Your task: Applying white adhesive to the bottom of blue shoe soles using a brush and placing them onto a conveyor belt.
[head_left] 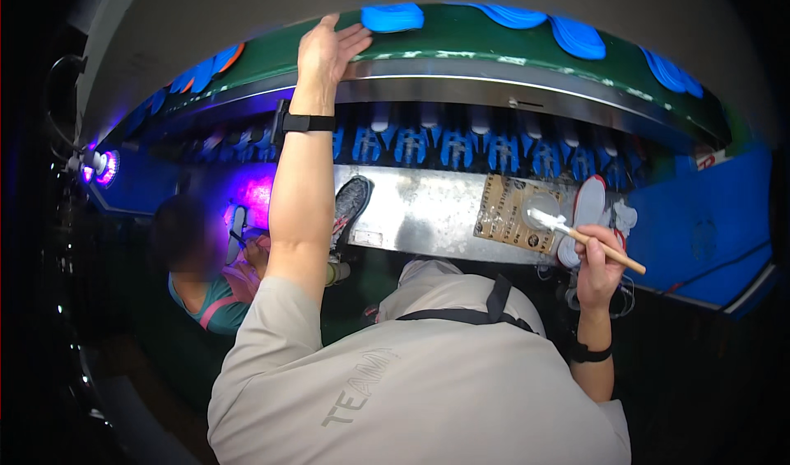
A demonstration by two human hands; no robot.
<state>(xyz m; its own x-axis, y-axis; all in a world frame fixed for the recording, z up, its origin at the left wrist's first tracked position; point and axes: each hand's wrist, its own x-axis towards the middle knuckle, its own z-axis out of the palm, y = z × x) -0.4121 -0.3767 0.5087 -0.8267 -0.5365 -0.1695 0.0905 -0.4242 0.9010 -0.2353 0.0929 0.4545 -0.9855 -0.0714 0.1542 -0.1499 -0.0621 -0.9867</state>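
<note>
My left hand [332,50] is stretched up to the green conveyor belt, its fingers spread and holding nothing. Just right of its fingertips lies a blue shoe sole [393,18]. In my right hand [600,269] is a brush [607,250] with a wooden handle. White paste coats its bristles, which are over a round tub [539,210] on a brown printed sheet [502,210]. A white shoe with red trim [589,199] stands beside the tub, partly behind the brush. On the metal bench, a dark grey knit shoe [352,204] sits below my left forearm.
More blue soles [578,37] lie along the green belt [461,33]. Beneath its metal edge runs a row of blue holders [457,148]. At left, a co-worker [210,300] handles a shoe near a purple lamp [105,169]. A blue panel [699,218] stands at right.
</note>
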